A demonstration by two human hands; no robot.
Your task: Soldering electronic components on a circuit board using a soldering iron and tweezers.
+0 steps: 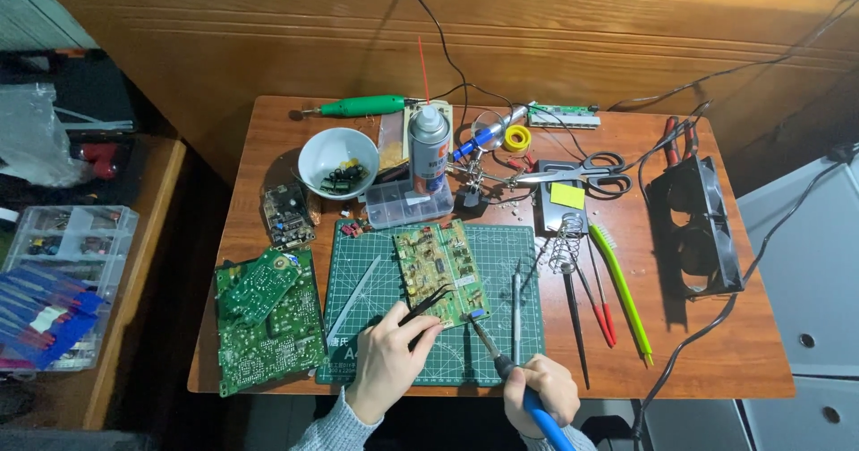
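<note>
Down on the green mat point(358, 326), the left hand point(386, 361) pinches black tweezers point(427, 306) whose tips touch the near edge of the board point(440, 268), while the right hand point(540, 394) grips a blue-handled soldering iron point(501, 357), its tip just right of the tweezers at the board's corner.

Both hands are bare: no gloves, and no rings or watch that I can make out from here. The left hand point(386, 358) comes out of a light grey knitted sleeve point(335, 429) with a ribbed cuff snug at the wrist. The right hand point(540, 395) seems to wear the same grey knit, though only a sliver shows at the frame's bottom edge.
</note>
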